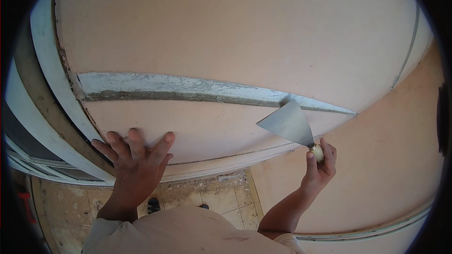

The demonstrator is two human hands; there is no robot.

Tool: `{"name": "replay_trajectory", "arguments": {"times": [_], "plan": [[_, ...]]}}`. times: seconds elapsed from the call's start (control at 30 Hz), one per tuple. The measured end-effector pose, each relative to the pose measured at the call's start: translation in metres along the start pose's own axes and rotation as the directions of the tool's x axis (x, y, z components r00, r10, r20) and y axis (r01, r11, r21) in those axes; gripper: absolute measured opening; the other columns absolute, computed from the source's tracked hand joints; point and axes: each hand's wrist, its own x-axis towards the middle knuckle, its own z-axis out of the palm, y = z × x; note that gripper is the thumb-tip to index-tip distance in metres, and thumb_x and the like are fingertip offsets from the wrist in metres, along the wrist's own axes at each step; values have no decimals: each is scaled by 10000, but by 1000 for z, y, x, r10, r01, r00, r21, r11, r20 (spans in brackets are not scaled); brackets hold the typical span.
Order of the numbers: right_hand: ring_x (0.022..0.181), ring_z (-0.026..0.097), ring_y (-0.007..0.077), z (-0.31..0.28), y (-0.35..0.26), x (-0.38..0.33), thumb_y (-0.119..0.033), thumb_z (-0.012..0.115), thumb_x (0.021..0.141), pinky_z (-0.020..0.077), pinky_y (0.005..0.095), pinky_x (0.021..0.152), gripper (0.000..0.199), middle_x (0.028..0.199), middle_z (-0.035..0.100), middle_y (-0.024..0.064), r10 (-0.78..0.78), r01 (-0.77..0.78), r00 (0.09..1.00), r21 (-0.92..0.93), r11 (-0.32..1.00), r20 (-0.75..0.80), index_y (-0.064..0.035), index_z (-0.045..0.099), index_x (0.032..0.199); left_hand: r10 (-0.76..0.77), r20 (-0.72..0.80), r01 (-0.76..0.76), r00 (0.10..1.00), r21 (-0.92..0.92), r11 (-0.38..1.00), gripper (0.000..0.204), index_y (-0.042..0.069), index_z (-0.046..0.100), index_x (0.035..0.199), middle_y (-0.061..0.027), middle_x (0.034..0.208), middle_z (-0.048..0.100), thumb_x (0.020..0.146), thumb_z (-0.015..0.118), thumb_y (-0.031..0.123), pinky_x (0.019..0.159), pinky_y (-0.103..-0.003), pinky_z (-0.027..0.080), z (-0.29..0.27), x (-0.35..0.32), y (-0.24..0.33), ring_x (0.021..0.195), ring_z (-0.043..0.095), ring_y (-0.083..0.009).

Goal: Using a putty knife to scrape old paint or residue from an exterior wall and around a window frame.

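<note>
My right hand (321, 163) is closed round the pale handle of a putty knife (288, 121). Its broad metal blade points up and to the left, its edge near a white ledge (155, 84) that crosses the wall; whether the blade touches the wall I cannot tell. The ledge has a worn, scratched face and a rough grey lower edge. My left hand (136, 157) rests with fingers spread on the pinkish wall (188, 122) below the ledge, close to the window frame. It holds nothing.
A white window frame (44, 61) curves along the left, with a rough, broken plaster edge beside it. Below, the tiled floor (216, 200) is spotted with pale splashes, and my dark shoes (153, 205) show there. Another pinkish wall (376, 160) stands at right. A red object (27, 207) lies far left.
</note>
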Motion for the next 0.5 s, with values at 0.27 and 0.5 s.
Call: {"name": "replay_trajectory", "arguments": {"times": [0.27,0.5], "plan": [[941,546,143,9,0,-2,35,729,798,478,240,770,365,1091,534,74,-22,22,998,15,1000,53,11,659,1155,-26,12,26,1000,-25,999,920,308,215,1505,-369,1520,-10,782,770,437,949,-839,5,-1,-4,0,1323,-26,-702],[920,550,131,6,1,-10,47,732,788,469,226,707,384,1091,530,67,90,-91,996,42,995,20,-9,663,1162,4,-4,-4,1000,-20,1000,914,303,236,1494,-371,1516,2,771,777,444,949,-840,4,1,-2,2,1319,-1,-704]]}}
